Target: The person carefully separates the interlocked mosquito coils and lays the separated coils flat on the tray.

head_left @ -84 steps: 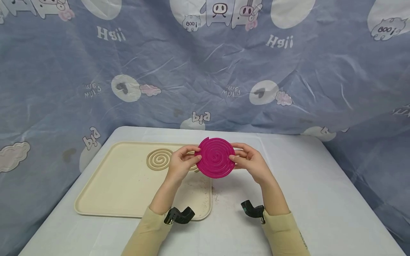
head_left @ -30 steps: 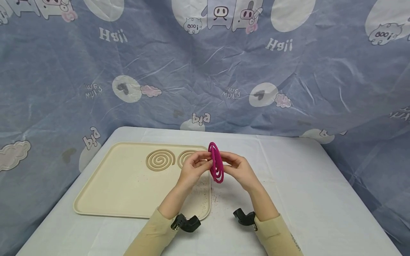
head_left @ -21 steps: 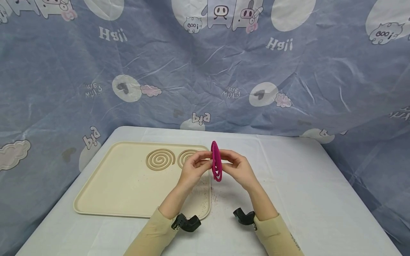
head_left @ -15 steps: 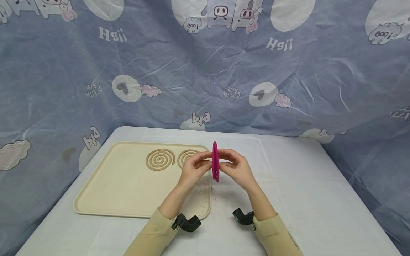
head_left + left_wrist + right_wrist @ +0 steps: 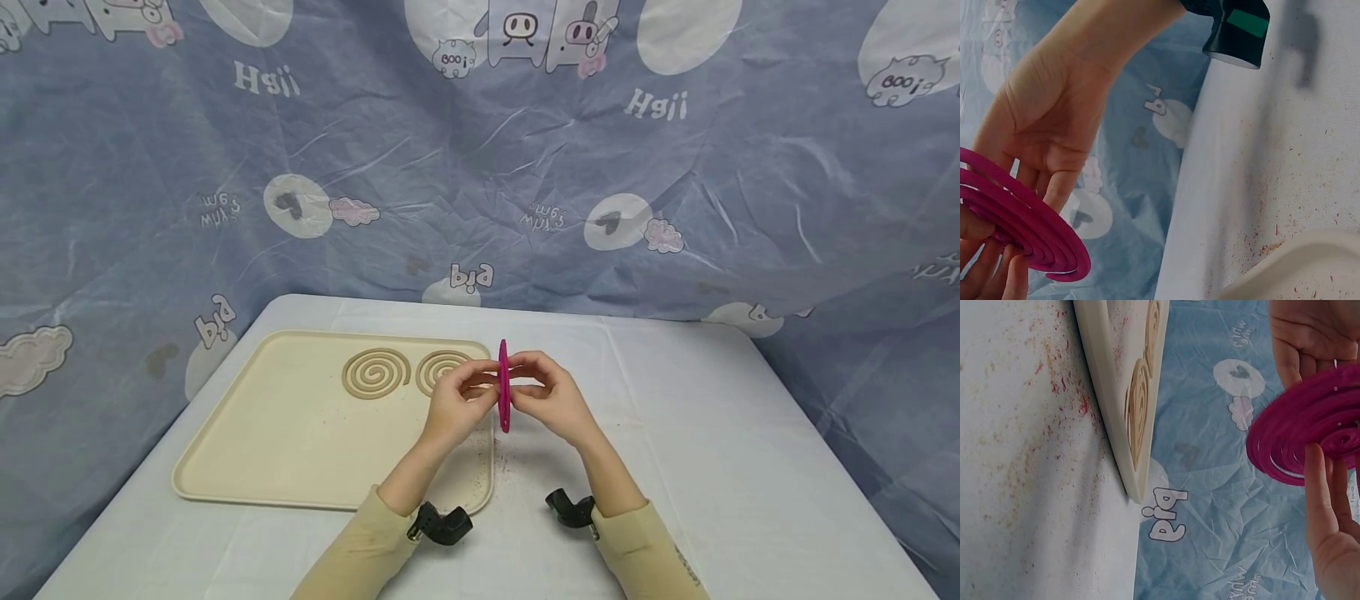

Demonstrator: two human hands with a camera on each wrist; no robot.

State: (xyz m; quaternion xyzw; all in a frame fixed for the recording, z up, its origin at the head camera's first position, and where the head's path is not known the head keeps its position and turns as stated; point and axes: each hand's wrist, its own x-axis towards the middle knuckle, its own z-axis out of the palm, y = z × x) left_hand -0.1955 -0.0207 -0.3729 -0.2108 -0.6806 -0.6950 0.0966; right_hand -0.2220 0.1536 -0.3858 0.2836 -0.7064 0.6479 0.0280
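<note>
A magenta mosquito coil is held up on edge above the tray's right edge, seen nearly side-on in the head view. Its spiral rings show in the left wrist view, where the coil slants across the lower left. My left hand grips it from the left with curled fingers and thumb. From the other side my right hand grips it too. In the right wrist view, fingertips rest near the middle of the coil. Whether it is one coil or a nested pair I cannot tell.
A cream tray lies on the left of the white table. Two tan mosquito coils, a whole one and a partly covered one, lie on it. Reddish crumbs are scattered at the tray's right edge. A patterned blue cloth hangs behind.
The magenta coil faced the camera 2.8 seconds ago, held at its edges; now it is turned edge-on. My hands have come closer together. In the last half second it has sunk slightly.
</note>
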